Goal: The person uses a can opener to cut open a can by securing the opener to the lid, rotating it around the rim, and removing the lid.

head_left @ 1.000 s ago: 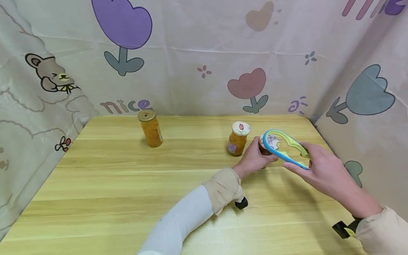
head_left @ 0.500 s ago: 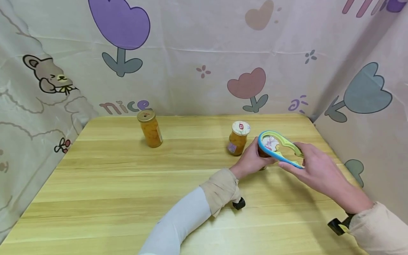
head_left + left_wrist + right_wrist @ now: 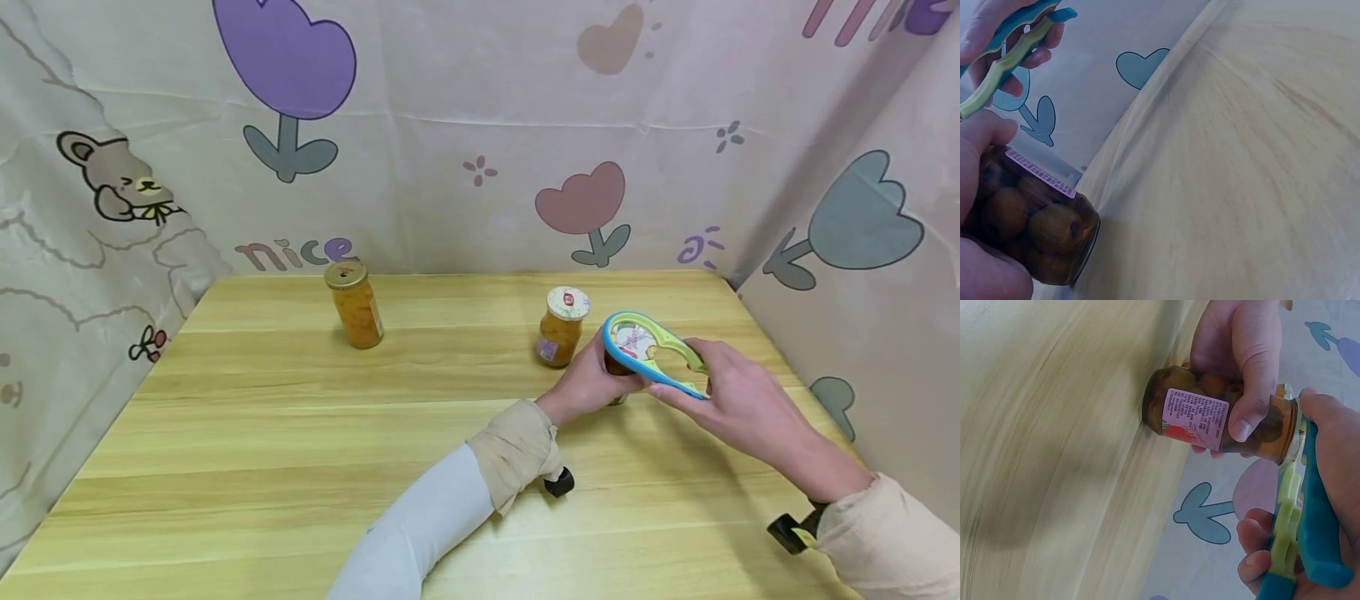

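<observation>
My left hand (image 3: 588, 383) grips a glass jar (image 3: 1197, 415) around its body; a pink printed label and round brown fruit show through the glass. The jar's pale, patterned lid (image 3: 632, 339) faces up toward the head camera. My right hand (image 3: 757, 417) holds a blue and green jar opener (image 3: 656, 373) by its two handles. In the head view, the opener's rounded loop surrounds the lid. The right wrist view shows the opener (image 3: 1319, 519) against the lid end, with fingers curled round the handles. Most of the jar is hidden behind my left hand in the head view.
An orange-filled jar with a white lid (image 3: 562, 329) stands just left of the gripped jar. Farther left, a taller jar with a gold lid (image 3: 357, 310) stands near the back edge of the wooden table (image 3: 300, 467). A printed cloth (image 3: 450, 108) hangs behind and beside the table.
The right hand and jar opener have moved slightly left and down, bringing the loop from partly over the lid to around it. The left hand keeps its grip and shifts slightly.
</observation>
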### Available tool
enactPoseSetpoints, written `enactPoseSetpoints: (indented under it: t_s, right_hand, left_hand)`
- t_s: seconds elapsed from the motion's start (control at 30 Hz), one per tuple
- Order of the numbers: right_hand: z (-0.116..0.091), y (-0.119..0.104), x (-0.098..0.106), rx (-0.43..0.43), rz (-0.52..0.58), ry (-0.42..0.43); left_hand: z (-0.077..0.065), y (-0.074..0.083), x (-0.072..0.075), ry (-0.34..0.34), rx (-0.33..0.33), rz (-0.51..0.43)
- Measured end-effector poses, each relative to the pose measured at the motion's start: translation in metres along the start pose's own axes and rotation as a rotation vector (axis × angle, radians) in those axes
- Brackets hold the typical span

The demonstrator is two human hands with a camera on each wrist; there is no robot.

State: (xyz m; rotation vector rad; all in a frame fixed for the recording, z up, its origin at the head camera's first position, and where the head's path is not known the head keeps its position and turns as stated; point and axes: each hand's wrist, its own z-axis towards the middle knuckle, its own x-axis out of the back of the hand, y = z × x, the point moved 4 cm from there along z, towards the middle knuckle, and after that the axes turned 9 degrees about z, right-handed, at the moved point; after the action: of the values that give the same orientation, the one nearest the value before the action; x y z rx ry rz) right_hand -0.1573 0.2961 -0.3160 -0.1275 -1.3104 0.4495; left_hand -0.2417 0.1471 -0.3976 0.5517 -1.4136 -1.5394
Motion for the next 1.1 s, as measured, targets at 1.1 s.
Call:
enactPoseSetpoints:
  t_s: [1.1]
  right_hand:
    - [-0.0044,0.0002,-0.0082,0.019,-0.031,0.002]
  left_hand:
    - [-0.0026,-0.0057,-0.0007,-0.062,-0.013,-0.057]
